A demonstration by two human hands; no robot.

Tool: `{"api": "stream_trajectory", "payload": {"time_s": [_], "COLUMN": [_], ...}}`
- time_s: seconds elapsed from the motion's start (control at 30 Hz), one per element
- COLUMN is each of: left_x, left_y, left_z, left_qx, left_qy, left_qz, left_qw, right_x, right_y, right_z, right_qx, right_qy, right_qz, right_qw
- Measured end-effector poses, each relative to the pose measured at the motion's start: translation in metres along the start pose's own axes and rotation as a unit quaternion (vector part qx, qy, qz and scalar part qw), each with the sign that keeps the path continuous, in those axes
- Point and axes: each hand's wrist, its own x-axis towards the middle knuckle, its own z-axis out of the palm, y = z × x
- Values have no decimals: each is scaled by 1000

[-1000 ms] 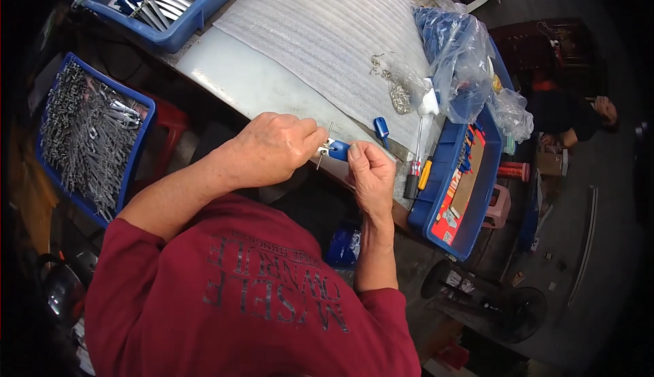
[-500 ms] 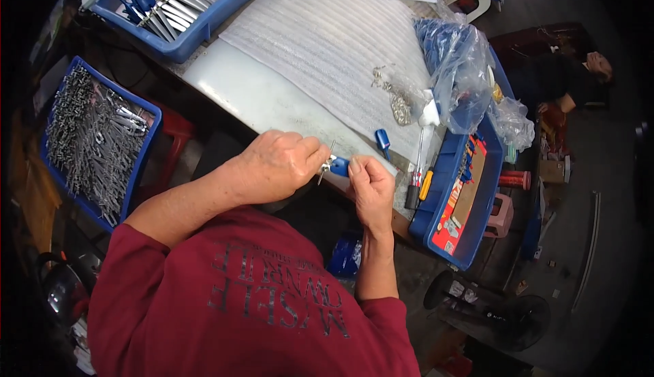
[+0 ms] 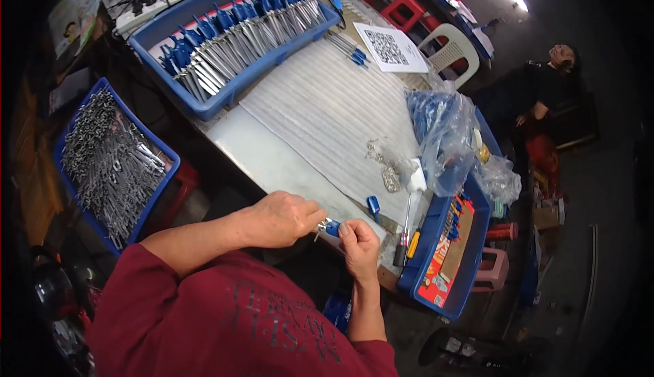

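At far left, one blue crate holds a heap of grey metal pieces, too many to count. Next, a second blue crate carries a row of blue-ended metal rods on the counter. The left hand is curled closed, gripping the metal end of one small blue-and-metal piece — held near the counter's near edge. The right hand pinches the piece's blue end between thumb and fingers.

Beyond the hands, a ribbed foam sheet gives the widest room, lying between the second crate and one clear plastic bag. One loose blue piece lies just beyond the right hand. Farther right are two handled tools — one red-and-black screwdriver and one yellow-handled tool — beside a third blue crate.
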Motion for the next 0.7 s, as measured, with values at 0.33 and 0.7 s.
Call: {"api": "stream_trajectory", "payload": {"time_s": [0.33, 0.7], "left_x": [-4, -5], "left_y": [-3, -13], "left_z": [3, 11], "left_qx": [-13, 31], "left_qy": [-49, -31], "left_qz": [4, 43], "left_qw": [999, 998], "right_x": [-4, -2], "right_y": [9, 27], "right_z": [0, 11], "right_qx": [17, -40], "right_qy": [17, 85], "right_qz": [50, -25], "right_qw": [998, 995]}}
